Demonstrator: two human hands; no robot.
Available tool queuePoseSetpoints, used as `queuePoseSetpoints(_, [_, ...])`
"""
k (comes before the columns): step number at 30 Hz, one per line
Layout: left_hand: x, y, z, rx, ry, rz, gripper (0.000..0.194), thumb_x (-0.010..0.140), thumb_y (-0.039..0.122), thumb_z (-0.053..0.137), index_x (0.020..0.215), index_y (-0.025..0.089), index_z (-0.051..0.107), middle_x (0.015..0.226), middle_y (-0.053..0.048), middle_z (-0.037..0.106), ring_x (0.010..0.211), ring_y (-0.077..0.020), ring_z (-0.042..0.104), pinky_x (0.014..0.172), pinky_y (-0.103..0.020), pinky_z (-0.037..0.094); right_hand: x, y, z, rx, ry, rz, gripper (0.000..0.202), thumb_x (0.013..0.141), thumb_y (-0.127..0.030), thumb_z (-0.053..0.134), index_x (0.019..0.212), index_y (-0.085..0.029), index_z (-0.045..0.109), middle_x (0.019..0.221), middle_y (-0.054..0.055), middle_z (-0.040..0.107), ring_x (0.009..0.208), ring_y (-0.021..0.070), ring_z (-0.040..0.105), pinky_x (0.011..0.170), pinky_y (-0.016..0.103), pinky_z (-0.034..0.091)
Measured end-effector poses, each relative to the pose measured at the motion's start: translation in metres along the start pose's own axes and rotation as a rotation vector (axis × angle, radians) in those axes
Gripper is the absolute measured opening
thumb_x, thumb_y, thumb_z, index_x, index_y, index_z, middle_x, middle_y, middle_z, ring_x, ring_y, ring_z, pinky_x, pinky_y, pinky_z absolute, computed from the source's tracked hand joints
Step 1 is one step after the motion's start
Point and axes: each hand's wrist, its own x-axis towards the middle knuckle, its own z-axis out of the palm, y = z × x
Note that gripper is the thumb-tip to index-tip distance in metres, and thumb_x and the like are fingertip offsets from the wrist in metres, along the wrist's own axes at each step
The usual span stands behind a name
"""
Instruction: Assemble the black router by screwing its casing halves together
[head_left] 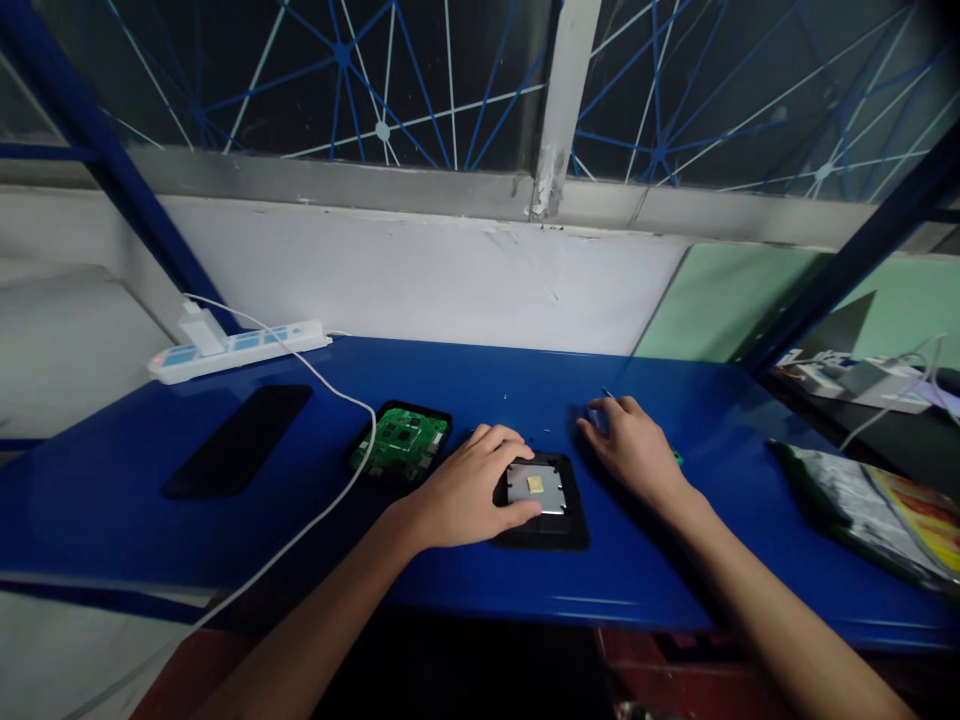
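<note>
My left hand point(484, 490) rests on the left side of a black square casing point(574, 525), thumb and fingers spread around its edge. Inside the casing lies a silver metal plate point(553, 488) with a small yellowish pad point(535, 484) on it. To the right, my right hand point(630, 440) is lowered to the blue table, its fingers curled round a small object that looks bluish and translucent, with a thin tip showing beyond the fingers. A bit of green shows beside that wrist. Left of my left hand sits a black case holding a green circuit board point(405, 440).
A black flat panel point(238, 442) lies on the blue table point(480, 390) at left. Behind it is a white power strip point(244, 350), whose white cable point(322, 515) crosses the table. At right lies a shiny packet point(870, 505). Blue posts flank the table.
</note>
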Motion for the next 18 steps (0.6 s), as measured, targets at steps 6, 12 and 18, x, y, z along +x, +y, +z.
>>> queuePoseSetpoints(6, [-0.020,0.008,0.007,0.090,0.095,-0.044,0.045,0.086,0.037,0.073,0.125,0.025,0.055,0.134,-0.009,0.055,0.124,-0.0319,0.053,0.105,-0.052,0.047,0.003,0.003,0.000,0.135,-0.061,0.051,0.022,0.090,-0.030,0.057,0.108,-0.017,0.063,0.090,0.011,0.070,0.066,0.0229,0.067,0.060,0.034,0.051])
queuePoseSetpoints(12, [-0.035,0.014,0.014,0.159,0.045,-0.048,0.064,0.080,0.049,0.079,0.132,0.022,0.052,0.144,-0.013,0.049,0.133,-0.0352,0.048,0.110,-0.052,0.044,0.009,-0.006,-0.017,0.628,0.171,0.185,0.053,0.091,-0.038,0.058,0.141,-0.021,0.047,0.095,0.006,0.064,0.064,0.0176,0.068,0.063,0.035,0.057])
queuePoseSetpoints(18, [-0.034,0.011,0.016,0.157,0.023,-0.057,0.073,0.080,0.060,0.075,0.139,0.026,0.049,0.156,-0.013,0.039,0.144,-0.0396,0.035,0.113,-0.058,0.039,0.010,-0.014,-0.021,1.024,0.315,0.212,0.047,0.094,-0.040,0.058,0.138,-0.030,0.046,0.100,0.003,0.058,0.076,0.0189,0.075,0.073,0.039,0.064])
